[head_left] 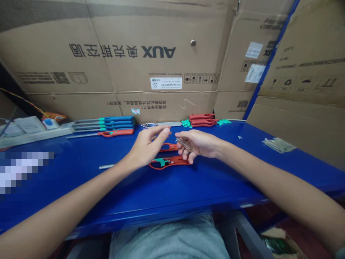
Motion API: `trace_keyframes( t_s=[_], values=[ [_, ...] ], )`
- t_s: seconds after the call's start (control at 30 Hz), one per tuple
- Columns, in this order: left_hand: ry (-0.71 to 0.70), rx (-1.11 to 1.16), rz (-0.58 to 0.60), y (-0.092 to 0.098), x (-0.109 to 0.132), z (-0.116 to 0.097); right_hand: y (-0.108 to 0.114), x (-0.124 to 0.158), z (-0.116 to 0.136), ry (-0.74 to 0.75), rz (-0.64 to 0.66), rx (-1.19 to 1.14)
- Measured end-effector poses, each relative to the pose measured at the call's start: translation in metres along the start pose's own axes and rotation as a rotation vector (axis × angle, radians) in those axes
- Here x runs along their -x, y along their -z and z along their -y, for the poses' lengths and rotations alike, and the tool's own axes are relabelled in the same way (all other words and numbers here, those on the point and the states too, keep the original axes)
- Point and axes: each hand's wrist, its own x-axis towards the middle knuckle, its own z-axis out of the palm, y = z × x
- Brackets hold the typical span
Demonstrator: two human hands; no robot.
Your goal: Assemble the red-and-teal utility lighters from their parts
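Observation:
My right hand [202,143] holds a small clear fuel tank [185,144] between thumb and fingers, tilted, above the table. My left hand [145,145] is just to its left, thumb and fingers closed together; whatever they pinch, if anything, is hidden. Below both hands lies an opened red lighter shell [179,160] with a green trigger [161,162] and small inner parts in it. A metal lighter tube [106,166] sticks out leftward from under my left forearm. Behind this shell is another red shell half [168,147], partly covered by my hands.
Blue lighters [118,122] and a red one [115,133] lie stacked at the back left. Red shells [203,120], green triggers [223,122] and metal tubes [169,124] line the back. A pile of clear tanks [279,145] lies right. Cardboard [121,72] walls the blue table [161,194].

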Motion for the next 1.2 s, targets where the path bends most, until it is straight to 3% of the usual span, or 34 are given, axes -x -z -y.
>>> trace_keyframes(
  t_s=[0.23, 0.67, 1.2],
  values=[
    [-0.003, -0.006, -0.026, 0.0002, -0.0003, 0.001, 0.0009, -0.0008, -0.0007, -0.02, -0.036, 0.008],
    [-0.043, 0.013, -0.316, 0.0049, -0.0021, -0.0009, 0.0004, 0.0002, -0.0009, -0.058, -0.051, 0.036],
    [-0.022, 0.004, -0.311, 0.0051, -0.0029, -0.0037, 0.0002, 0.0007, 0.0002, -0.061, -0.048, 0.043]
  ],
)
